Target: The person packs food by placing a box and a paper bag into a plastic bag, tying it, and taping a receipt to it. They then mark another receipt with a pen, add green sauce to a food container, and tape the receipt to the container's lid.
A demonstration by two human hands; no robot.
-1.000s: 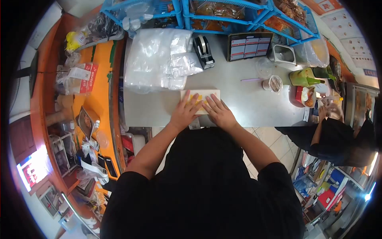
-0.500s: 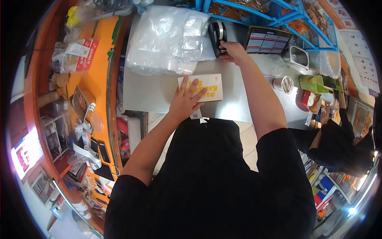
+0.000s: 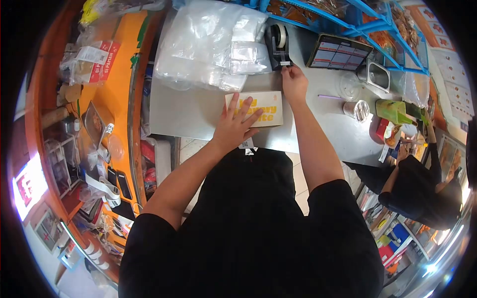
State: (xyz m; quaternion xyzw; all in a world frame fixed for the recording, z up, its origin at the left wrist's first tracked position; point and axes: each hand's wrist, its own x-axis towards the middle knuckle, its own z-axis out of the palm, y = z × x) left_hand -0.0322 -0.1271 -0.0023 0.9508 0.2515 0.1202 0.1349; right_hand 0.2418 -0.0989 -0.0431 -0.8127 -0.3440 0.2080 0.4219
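A small white carton with yellow lettering lies on the metal counter. My left hand rests flat on its left part, fingers spread. Beyond the carton stands a black tape dispenser with a pale roll. At the dispenser's near, cutter end, my right hand has thumb and fingers pinched together on the tape's end; the clear tape itself is hard to make out. Just left of the dispenser is a large pile of clear plastic bags.
A tablet-like screen stands behind my right hand. Rightward are a metal container, a lidded cup and a green container. Blue racks line the back. Another person works at far right; an orange shelf runs along the left.
My right hand has drawn slightly back toward me from the dispenser's side to its cutter end, fingers now pinched. My left hand stays on the carton. The view has shifted slightly.
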